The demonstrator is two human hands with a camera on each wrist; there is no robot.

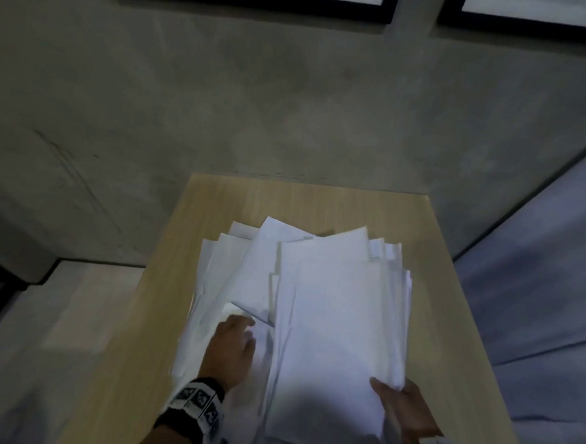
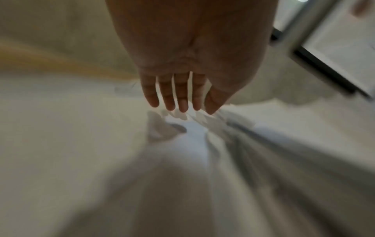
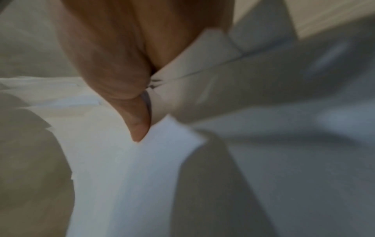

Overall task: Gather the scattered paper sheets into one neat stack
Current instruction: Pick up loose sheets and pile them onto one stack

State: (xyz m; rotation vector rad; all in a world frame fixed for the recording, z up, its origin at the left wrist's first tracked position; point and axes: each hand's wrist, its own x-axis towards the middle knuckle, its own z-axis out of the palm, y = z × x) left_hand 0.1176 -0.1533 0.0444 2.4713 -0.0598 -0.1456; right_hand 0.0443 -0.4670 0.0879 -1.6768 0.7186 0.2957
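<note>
The right hand (image 1: 407, 412) pinches the near right corner of a thick bundle of paper sheets (image 1: 341, 310), thumb (image 3: 140, 121) on top. Just left of that grip, the left hand (image 1: 232, 348) lies flat with straight fingers (image 2: 182, 96) on the looser fanned-out sheets (image 1: 233, 276). Everything sits on the light wooden table (image 1: 451, 300).

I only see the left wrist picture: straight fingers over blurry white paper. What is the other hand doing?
Observer: The right hand pinches the near corner of the bigger pile, thumb on top.
Visitor: Where does the paper lie?
Observer: On a light wooden table against a grey wall.
Visitor: One neat stack?
Observer: No. Loose sheets fan out leftward under the left hand.
</note>
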